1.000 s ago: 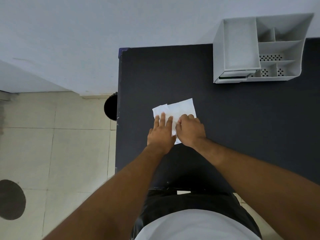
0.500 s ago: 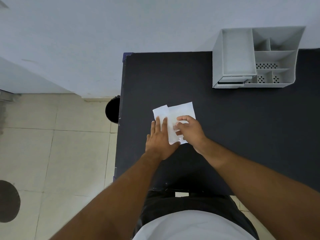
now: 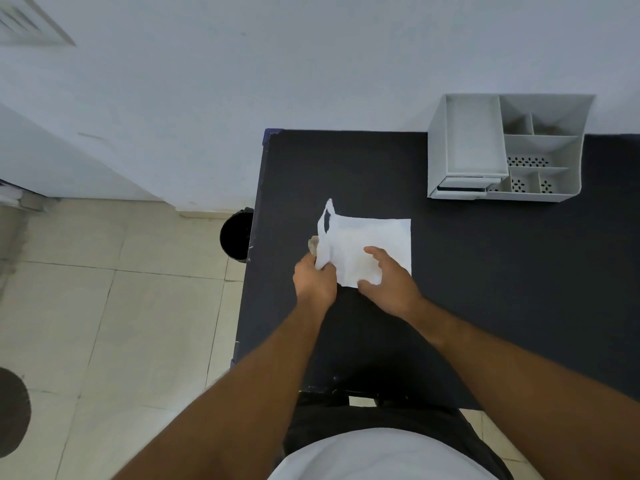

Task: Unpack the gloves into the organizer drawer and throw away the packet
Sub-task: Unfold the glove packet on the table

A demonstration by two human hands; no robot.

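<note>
Head view: left hand (image 3: pixel 317 282) now pinches the packet's (image 3: pixel 377 240) torn strip, right hand (image 3: pixel 391 278) loosely cupping it, so opening has begun.

Bin (image 3: pixel 235 233) half hidden behind table (image 3: pixel 485 271) edge; packet (image 3: pixel 367 244) near corner under right hand (image 3: pixel 391 278).

The packet (image 3: pixel 370 244) lies on the table (image 3: pixel 485 271) before me, near its left edge. My left hand (image 3: pixel 315 284) is at the packet's left side, my right hand (image 3: pixel 389 282) on its near edge. The organizer (image 3: pixel 505 147) stands at the table's far right, against the wall (image 3: pixel 311 64). A bin (image 3: pixel 235 233) sits on the floor (image 3: pixel 104 306) left of the table.
</note>
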